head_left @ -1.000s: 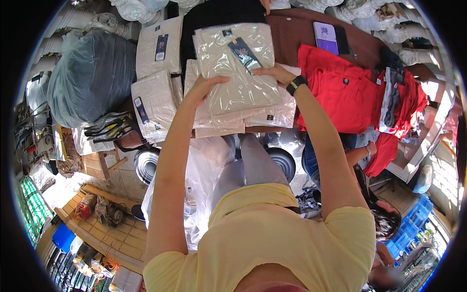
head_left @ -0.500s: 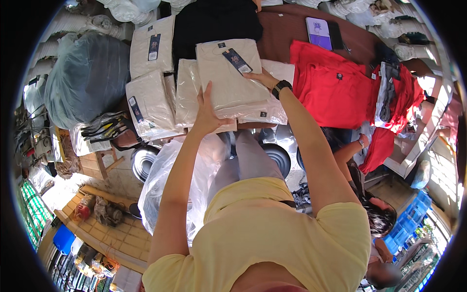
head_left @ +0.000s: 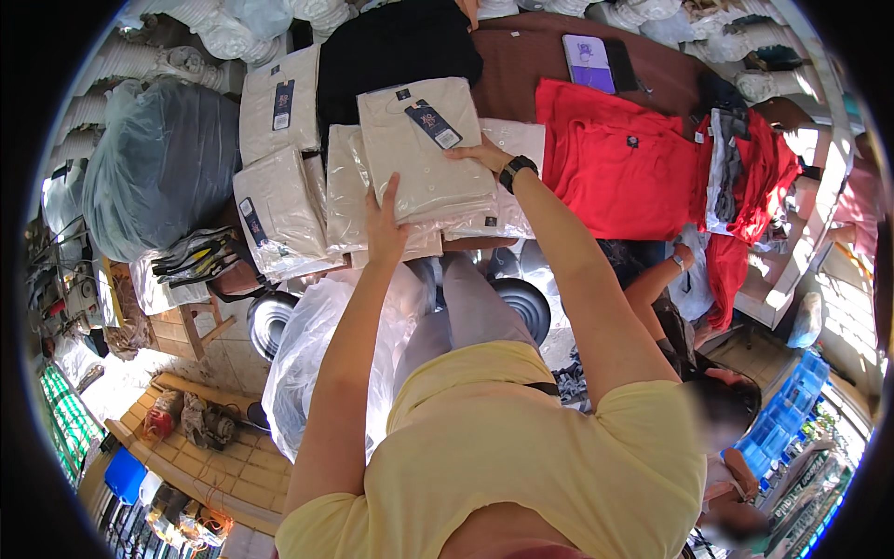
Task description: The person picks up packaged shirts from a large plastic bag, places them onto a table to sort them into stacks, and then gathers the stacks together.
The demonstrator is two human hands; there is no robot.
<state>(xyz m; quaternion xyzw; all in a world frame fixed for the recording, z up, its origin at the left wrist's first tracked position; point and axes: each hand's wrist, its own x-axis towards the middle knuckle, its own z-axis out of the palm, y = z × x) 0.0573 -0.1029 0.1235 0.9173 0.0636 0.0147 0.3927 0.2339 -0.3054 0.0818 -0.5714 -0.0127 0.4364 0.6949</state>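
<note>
1. On the brown bench (head_left: 521, 61), right in front of us, we have a folded beige shirt (head_left: 424, 177) in a shiny clear bag, on top of more beige packs (head_left: 345, 191).
2. Our left hand (head_left: 386, 222) is at its left edge, with the fingers spread out.
3. Our right hand (head_left: 484, 156) touches its right side, next to the low end of the dark tag (head_left: 432, 123). We cannot tell if it pinches anything.
4. We wear a black watch (head_left: 517, 171) on our right wrist.
5. To the left, we see another beige pile (head_left: 284, 205), and a big, full plastic bag (head_left: 168, 168) past it.
6. Behind our shirt is a black cloth (head_left: 400, 56).
7. To the right, we see red clothes (head_left: 610, 168), with a purple and white flat thing (head_left: 589, 65) behind them.
</note>
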